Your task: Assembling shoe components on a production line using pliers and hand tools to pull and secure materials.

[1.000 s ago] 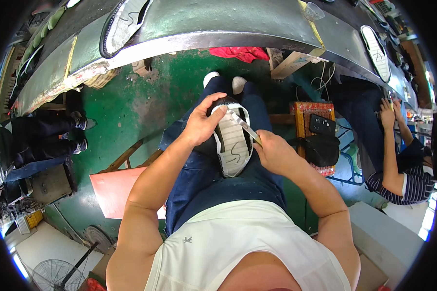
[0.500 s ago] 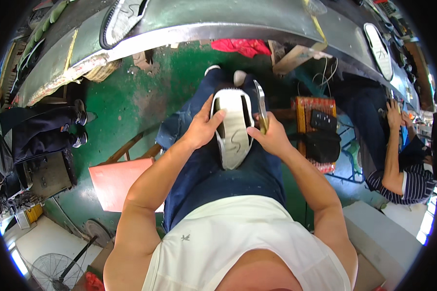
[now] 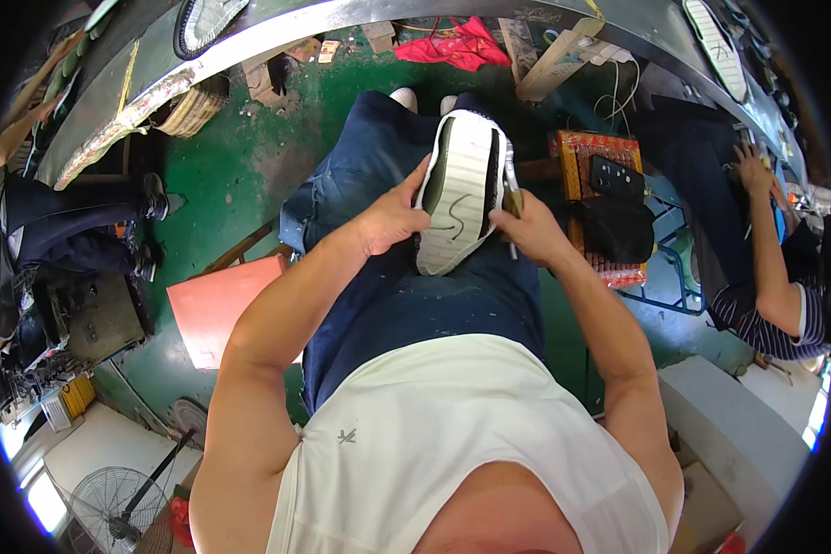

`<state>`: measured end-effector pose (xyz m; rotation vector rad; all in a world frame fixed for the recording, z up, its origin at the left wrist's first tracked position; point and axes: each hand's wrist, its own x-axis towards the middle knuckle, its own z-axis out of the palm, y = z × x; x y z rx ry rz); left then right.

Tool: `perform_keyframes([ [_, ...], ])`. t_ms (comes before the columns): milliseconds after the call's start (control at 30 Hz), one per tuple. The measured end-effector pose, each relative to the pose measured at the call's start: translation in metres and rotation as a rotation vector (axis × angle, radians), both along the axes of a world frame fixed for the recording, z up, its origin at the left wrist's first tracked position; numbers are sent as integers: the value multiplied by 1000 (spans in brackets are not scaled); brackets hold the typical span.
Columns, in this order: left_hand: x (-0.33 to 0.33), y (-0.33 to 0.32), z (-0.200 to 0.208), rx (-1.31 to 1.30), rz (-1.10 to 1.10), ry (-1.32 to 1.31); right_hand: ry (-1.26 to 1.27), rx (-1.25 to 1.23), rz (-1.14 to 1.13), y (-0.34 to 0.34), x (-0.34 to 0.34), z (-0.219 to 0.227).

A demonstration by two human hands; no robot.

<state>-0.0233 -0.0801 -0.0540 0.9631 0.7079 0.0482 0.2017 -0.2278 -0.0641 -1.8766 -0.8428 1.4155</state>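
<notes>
The wicker basket [image 3: 194, 107] tucked under the tabletop's edge, off to my left, is in shadow, and I cannot tell what it holds. To my right, a black pouch [image 3: 619, 228] sits on a red-and-orange stool [image 3: 572, 159], next to a dark, flat phone-like thing [image 3: 616, 175]; the pouch's contents are hidden.

The grey tabletop [image 3: 162, 60] curves across in front of me. One shoe [image 3: 210, 23] lies on it at the upper left, and a white sole-shaped piece [image 3: 716, 48] lies at the upper right. The floor [image 3: 258, 162] is green and scuffed, with a red cloth [image 3: 457, 44] crumpled below the tabletop. A pink seat [image 3: 223, 309] stands by my left side, a wire fan [image 3: 120, 508] is behind it, and a co-worker's hand [image 3: 757, 173] is at the far right.

The shoe piece [image 3: 455, 196] is over my jeans [image 3: 379, 300], white face up, a wavy dark line on it, its far end leaning right. The fingers of my left hand [image 3: 394, 220] are closed on its left edge, thumb on top. Those of my right hand [image 3: 531, 229] are curled around a metal tool [image 3: 513, 201] with a yellowish handle, alongside the right edge.
</notes>
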Motion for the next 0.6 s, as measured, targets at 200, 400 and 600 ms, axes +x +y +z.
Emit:
perform_keyframes([
  [200,-6,-30,-27,407,-88,110,-464,-74,493,-35,24,63],
  [400,-7,-41,-43,358,-55,9,-865,405,750,-13,6,65],
  [600,6,-44,-24,-126,279,-163,-831,-6,1162,35,-3,98],
])
